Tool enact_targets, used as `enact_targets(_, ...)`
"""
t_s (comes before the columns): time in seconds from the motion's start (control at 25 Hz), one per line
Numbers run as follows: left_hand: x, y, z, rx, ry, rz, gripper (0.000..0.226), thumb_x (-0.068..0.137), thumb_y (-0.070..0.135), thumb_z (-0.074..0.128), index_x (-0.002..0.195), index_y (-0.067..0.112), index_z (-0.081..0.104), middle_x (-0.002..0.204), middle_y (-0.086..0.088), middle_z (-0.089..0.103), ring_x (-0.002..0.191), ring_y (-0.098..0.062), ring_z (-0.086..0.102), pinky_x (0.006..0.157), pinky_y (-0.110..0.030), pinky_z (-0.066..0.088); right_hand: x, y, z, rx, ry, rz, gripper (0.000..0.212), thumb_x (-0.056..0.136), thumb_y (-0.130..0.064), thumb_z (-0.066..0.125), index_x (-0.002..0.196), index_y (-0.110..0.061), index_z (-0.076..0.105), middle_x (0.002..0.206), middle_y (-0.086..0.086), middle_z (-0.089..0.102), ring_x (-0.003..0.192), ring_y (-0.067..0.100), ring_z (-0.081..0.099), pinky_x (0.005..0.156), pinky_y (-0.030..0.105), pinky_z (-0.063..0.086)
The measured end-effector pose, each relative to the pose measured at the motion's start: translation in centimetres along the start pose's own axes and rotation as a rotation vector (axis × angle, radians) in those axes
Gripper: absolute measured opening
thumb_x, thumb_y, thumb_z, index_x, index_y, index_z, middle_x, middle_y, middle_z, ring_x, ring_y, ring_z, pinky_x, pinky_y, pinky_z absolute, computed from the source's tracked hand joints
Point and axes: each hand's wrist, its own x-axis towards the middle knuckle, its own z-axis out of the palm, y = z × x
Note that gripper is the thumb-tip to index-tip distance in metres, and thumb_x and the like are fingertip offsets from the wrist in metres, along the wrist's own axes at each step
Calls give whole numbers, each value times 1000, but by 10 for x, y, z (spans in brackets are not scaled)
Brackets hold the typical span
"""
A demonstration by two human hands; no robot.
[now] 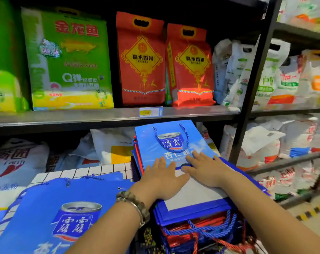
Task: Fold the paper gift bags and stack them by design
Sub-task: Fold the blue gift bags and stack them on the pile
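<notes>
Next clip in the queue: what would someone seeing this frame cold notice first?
The left hand and right hand press flat, side by side, on a blue gift bag that tops a pile at centre right. A second blue bag with the same can picture lies at lower left. On the shelf behind stand a bright green rice bag and two red rice bags.

The top gift bag [166, 143] lies flat on a stack of gift bags [192, 215] in the middle. The left grip [163, 180] and the right grip [205, 169] rest side by side on its near part. To the left, a second pile of gift bags [64, 208] lies on the desk [82, 171]. Behind and above, a shelf [82, 118] carries rice bags [142, 61] standing in a row. Sacks [18, 162] lie under the shelf.
</notes>
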Motion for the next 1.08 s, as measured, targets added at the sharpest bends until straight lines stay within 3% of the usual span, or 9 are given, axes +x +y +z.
enact_targets(0.24,7,-3,0,-18,-111,0,75,89,66,15,149,23,6,157,-9,-5,145,-25,-4,116,-45,10,10,5,6,-87,-109,-28,49,97,-49,18,142,-30,24,150,8,16,136,27,18,104,57,20)
enact_targets(0.36,6,-2,0,-42,-84,-12,75,89,67,17,149,23,6,157,-8,-5,145,-26,-5,116,-45,8,10,6,6,-160,-122,-58,44,98,-45,18,141,-33,24,148,10,18,135,29,19,102,58,23)
enact_targets(0.48,1,-4,-2,-29,30,57,60,94,56,23,147,26,19,154,-9,17,142,-30,10,111,-49,17,6,4,-1,-160,-106,-46,62,91,-60,7,144,-29,19,152,7,13,138,26,16,106,56,20)
enact_targets(0.6,-15,-10,-4,-190,171,98,37,97,40,32,124,18,47,128,-9,48,125,-31,38,99,-41,33,-1,-2,-9,-193,-117,-48,108,58,-78,-24,145,-30,19,153,6,12,139,26,16,108,53,21)
enact_targets(0.68,-31,-20,-5,-414,219,89,41,94,41,35,117,12,51,124,-9,52,120,-29,44,99,-40,35,-5,-5,-13,-233,-109,-32,91,73,-71,-19,143,-30,22,151,9,20,138,28,21,108,51,25)
enact_targets(0.76,-52,-36,-5,-446,248,104,47,94,45,36,131,16,44,134,-5,47,124,-24,42,103,-42,34,-10,-8,-25,-327,3,0,56,94,-57,10,133,-29,39,139,7,42,127,26,41,99,43,38)
enact_targets(0.84,-77,-63,0,-375,209,15,54,95,47,38,142,24,29,147,-4,33,133,-25,34,106,-44,32,-20,-27,-46,-342,201,7,36,97,-42,30,117,-24,53,124,2,57,114,23,53,90,34,42)
enact_targets(0.96,-113,-92,12,-29,36,-261,63,95,47,36,148,22,12,157,-12,1,143,-35,8,111,-51,23,-38,-89,-74,-199,463,-117,28,94,-25,42,119,-23,54,122,1,58,110,25,55,84,32,41)
enact_targets(1.08,-125,-97,30,58,32,-326,67,94,55,29,148,21,9,156,-13,-2,143,-34,-1,110,-58,17,-38,-172,-74,-15,471,-327,25,93,-21,44,116,-19,54,114,5,60,104,29,56,71,32,38)
